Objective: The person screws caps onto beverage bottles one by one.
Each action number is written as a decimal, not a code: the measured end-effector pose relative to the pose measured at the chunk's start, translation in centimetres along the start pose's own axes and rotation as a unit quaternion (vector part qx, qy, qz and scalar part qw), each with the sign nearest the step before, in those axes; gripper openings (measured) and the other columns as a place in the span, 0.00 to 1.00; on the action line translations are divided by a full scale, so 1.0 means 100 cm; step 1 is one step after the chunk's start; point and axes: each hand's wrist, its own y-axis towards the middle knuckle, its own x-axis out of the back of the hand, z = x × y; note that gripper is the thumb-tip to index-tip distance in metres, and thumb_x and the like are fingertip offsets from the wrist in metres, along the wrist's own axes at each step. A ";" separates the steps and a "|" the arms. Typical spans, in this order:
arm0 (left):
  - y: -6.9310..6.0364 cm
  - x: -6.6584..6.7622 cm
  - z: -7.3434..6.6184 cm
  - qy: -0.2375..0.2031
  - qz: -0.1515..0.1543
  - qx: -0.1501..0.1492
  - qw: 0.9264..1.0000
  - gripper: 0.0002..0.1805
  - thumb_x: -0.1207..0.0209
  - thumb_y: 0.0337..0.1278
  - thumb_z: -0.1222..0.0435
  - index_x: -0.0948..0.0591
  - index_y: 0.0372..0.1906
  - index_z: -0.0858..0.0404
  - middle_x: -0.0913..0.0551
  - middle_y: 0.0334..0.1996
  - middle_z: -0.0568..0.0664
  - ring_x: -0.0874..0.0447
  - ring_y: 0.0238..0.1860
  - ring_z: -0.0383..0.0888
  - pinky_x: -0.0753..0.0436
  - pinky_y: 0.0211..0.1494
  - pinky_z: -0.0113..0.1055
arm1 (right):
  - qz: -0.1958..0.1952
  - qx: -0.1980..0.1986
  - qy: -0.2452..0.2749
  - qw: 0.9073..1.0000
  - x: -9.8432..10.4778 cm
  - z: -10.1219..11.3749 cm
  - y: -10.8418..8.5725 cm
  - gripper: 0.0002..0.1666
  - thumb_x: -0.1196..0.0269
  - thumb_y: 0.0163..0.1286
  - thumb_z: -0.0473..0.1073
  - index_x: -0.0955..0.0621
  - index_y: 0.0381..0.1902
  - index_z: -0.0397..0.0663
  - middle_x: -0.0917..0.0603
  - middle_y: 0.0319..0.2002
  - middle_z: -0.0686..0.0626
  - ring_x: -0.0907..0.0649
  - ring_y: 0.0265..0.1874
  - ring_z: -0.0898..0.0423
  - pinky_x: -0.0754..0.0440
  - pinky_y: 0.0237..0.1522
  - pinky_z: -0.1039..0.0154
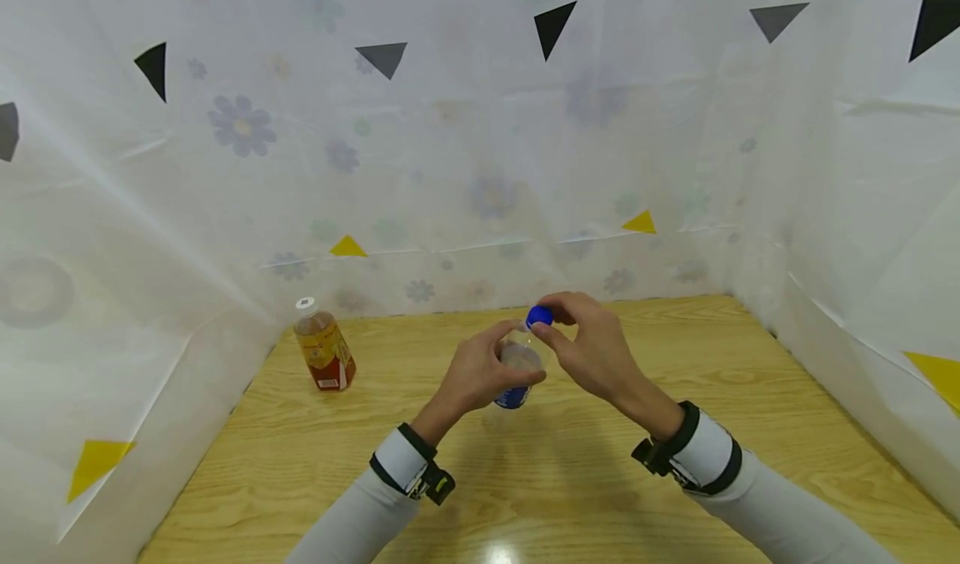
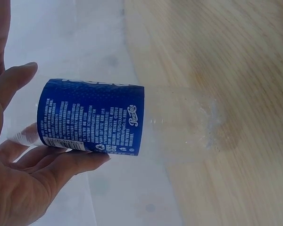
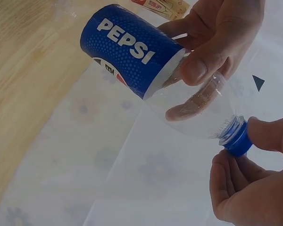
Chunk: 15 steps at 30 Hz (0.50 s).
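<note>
A clear plastic Pepsi bottle [image 1: 513,396] with a blue label [image 2: 92,117] is in front of me, around the middle of the table. My left hand [image 1: 480,371] grips it round the shoulder, thumb on one side and fingers on the other. At the bottle's mouth sits a blue cap [image 3: 239,141], which my right hand [image 1: 596,351] pinches between thumb and fingers. Threads of the neck show beside the cap in the right wrist view. The bottle looks transparent, with no drink visible inside. Whether its base touches the table I cannot tell.
On the table's left side stands a second bottle [image 1: 326,356] with a white cap, a yellow and red label and a brownish look. The wood-grain table [image 1: 300,481] is bordered by white sheeting [image 1: 450,156] with flowers and coloured triangles.
</note>
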 end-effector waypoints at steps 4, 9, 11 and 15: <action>0.000 -0.001 0.000 -0.003 0.002 0.001 1.000 0.37 0.27 0.52 0.47 0.25 0.68 0.47 0.13 0.41 0.53 0.15 0.37 0.44 0.17 0.35 0.39 | -0.012 -0.003 -0.002 1.000 0.000 -0.002 0.000 0.14 0.30 0.67 0.39 0.16 0.49 0.39 0.14 0.42 0.43 0.15 0.41 0.48 0.17 0.45 0.48; 0.000 -0.002 0.001 -0.004 0.002 0.006 1.000 0.39 0.26 0.51 0.47 0.26 0.69 0.48 0.14 0.41 0.53 0.16 0.37 0.44 0.17 0.35 0.39 | -0.016 -0.001 -0.006 1.000 -0.001 -0.003 -0.002 0.13 0.30 0.68 0.40 0.16 0.48 0.40 0.14 0.41 0.45 0.16 0.40 0.50 0.17 0.44 0.49; 0.000 -0.002 0.001 -0.003 0.002 0.005 1.000 0.39 0.26 0.51 0.47 0.26 0.69 0.49 0.14 0.40 0.52 0.16 0.36 0.44 0.17 0.35 0.39 | -0.012 -0.005 -0.003 1.000 -0.002 -0.003 -0.002 0.14 0.30 0.68 0.40 0.16 0.49 0.40 0.14 0.42 0.45 0.16 0.41 0.49 0.17 0.45 0.49; 0.000 0.000 0.001 0.001 0.001 0.001 1.000 0.38 0.27 0.52 0.47 0.25 0.69 0.48 0.14 0.37 0.51 0.17 0.34 0.43 0.18 0.33 0.38 | 0.016 -0.036 0.000 0.999 0.000 0.001 -0.002 0.23 0.31 0.69 0.44 0.20 0.57 0.38 0.15 0.49 0.41 0.16 0.49 0.44 0.18 0.53 0.44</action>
